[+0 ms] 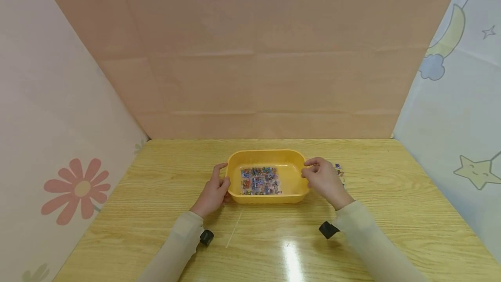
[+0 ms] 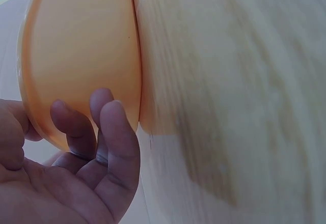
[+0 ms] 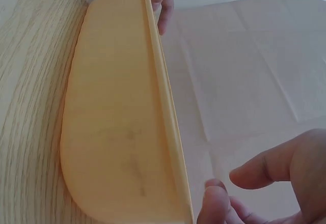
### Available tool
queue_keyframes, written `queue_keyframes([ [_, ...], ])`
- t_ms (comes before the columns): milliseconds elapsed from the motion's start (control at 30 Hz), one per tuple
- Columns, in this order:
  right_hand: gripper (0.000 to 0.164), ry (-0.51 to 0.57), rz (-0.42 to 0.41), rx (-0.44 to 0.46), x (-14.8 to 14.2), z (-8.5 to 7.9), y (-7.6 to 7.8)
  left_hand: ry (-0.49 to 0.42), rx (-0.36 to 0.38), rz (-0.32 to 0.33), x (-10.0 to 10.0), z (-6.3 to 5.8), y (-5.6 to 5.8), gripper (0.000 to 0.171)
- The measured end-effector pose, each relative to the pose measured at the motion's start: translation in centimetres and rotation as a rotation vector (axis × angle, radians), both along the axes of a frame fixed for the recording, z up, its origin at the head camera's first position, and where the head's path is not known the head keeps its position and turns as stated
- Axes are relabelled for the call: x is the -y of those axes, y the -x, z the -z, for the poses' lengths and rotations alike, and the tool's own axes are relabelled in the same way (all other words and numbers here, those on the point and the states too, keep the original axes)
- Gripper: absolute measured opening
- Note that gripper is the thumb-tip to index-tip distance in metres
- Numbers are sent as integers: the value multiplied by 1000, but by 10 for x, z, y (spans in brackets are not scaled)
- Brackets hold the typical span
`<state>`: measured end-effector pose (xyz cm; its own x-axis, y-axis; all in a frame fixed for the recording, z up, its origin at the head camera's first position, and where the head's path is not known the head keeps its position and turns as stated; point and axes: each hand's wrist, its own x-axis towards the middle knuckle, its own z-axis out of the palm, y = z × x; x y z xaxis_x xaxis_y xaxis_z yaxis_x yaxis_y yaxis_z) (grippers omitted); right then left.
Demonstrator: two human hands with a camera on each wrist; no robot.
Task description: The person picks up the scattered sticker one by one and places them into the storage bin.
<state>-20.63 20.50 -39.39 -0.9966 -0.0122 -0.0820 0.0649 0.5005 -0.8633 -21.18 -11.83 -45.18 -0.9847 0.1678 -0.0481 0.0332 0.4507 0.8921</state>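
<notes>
A yellow plastic basin (image 1: 293,186) with rounded ends stands on the table between the two hands. Small colourful printed pieces (image 1: 260,182) with clear edges lie in rows on the left part of its floor. At the basin's left end the left hand (image 1: 213,193) grips the wall, thumb at the rim and curled fingers against the outside. The right hand (image 1: 324,182) is at the right end, its fingertips by the rim. In the right wrist view, a gap shows between its thumb and bent fingers, with nothing visible between them.
Several similar small pieces (image 1: 339,171) lie on the wood-grain table (image 1: 176,164) beyond the right hand, partly hidden by it. A thin pale strip (image 1: 234,229) shows in front of the basin. Patterned side panels and a plain back panel (image 1: 254,77) enclose the table.
</notes>
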Motion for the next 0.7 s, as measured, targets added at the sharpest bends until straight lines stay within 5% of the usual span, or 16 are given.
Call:
queue_keyframes([
  [700,47,-185,87,63,-50,14,0,-25,2,6,1,-1,0,48],
])
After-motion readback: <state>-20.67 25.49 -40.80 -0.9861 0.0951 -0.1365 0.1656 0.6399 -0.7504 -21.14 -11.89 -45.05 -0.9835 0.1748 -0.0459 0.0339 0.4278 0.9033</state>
